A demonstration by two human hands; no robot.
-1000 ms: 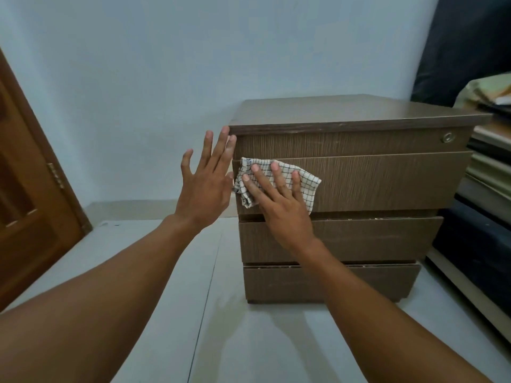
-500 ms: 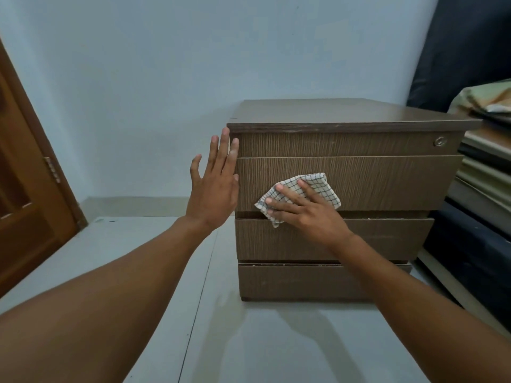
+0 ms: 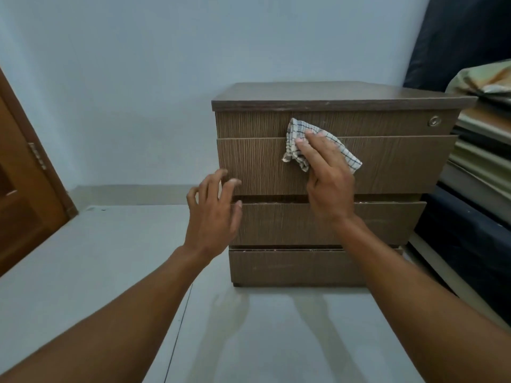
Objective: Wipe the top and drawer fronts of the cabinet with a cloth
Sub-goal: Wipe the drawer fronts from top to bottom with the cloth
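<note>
A low brown wood-grain cabinet (image 3: 387, 164) with several drawer fronts stands on the pale floor against the wall. My right hand (image 3: 327, 178) presses a white checked cloth (image 3: 297, 134) flat against the upper drawer front, near its top edge. The cloth overlaps the seam between the top panel and the drawer below. My left hand (image 3: 214, 214) hovers at the cabinet's left front corner with fingers spread and curled, holding nothing. A round lock (image 3: 434, 121) sits at the top right of the front.
A brown wooden door (image 3: 25, 189) stands at the left. Dark fabric (image 3: 456, 37) and stacked bedding (image 3: 486, 139) crowd the cabinet's right side. Pale floor (image 3: 110, 258) stretches in front and to the left.
My right hand has slid the cloth up and to the right, from the drawer's lower edge to its top. My left hand has dropped from the cabinet's upper left corner and curled its fingers.
</note>
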